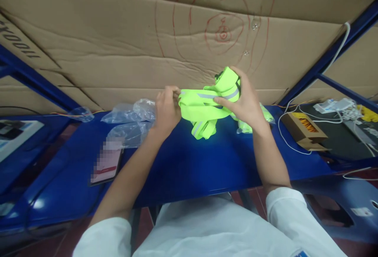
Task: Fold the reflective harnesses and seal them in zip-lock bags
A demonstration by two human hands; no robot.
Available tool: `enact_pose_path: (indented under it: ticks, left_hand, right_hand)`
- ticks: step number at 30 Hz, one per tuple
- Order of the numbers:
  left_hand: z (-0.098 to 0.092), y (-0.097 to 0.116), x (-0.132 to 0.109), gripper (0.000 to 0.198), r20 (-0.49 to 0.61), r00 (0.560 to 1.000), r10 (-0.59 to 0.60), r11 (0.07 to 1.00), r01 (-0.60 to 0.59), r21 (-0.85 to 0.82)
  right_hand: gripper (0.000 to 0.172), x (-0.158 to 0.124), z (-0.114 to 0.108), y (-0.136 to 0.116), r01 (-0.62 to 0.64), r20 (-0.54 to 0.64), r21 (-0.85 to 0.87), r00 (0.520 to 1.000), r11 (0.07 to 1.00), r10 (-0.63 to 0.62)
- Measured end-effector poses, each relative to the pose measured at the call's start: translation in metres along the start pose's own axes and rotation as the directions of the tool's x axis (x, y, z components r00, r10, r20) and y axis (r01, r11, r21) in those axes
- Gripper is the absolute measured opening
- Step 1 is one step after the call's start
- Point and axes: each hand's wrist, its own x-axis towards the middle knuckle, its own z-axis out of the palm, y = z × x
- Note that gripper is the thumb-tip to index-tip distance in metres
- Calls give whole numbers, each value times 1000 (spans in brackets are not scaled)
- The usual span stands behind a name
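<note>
Brown cardboard (112, 40) with red rings (223, 35) drawn on it, behind a blue table (183, 170). Blurred into blocks on the left, the upper part of a phone (106, 164); half hidden behind the right wrist, a bag of yellow-green cloth (267, 115). Fingertips of the left hand (165, 109) tucked partly out of sight, curled closely onto one end of a yellow-green strap (196, 109). Right hand (248, 103) cupped around the bundled other end, thumb pressed across its front. Strap stretched between both hands, with a folded loop (204, 129) just below; cannot tell whether hanging or resting.
</note>
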Motion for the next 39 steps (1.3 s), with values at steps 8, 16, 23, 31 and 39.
enact_pose_path:
  ticks: [8,16,23,31,39]
  left_hand:
    - [-1,26,7,44,218,966,137,988,-118,-96]
    - [-33,22,22,80,719,693,51,762,438,-476]
    - [19,33,3,93,653,756,-50,649,521,-553]
    - [49,51,-17,53,671,730,-130,690,552,-467]
    - [25,24,5,25,655,729,-196,977,201,68]
  right_hand:
    - [88,3,-12,12,48,-225,-43,973,998,-56]
    - [93,2,-10,11,202,-104,-164,970,966,-221]
    - [94,-5,22,-1,334,63,-98,942,937,-329]
    - [86,-12,23,-11,97,74,113,992,989,-106]
    - [46,-11,27,13,-661,602,390,710,642,365]
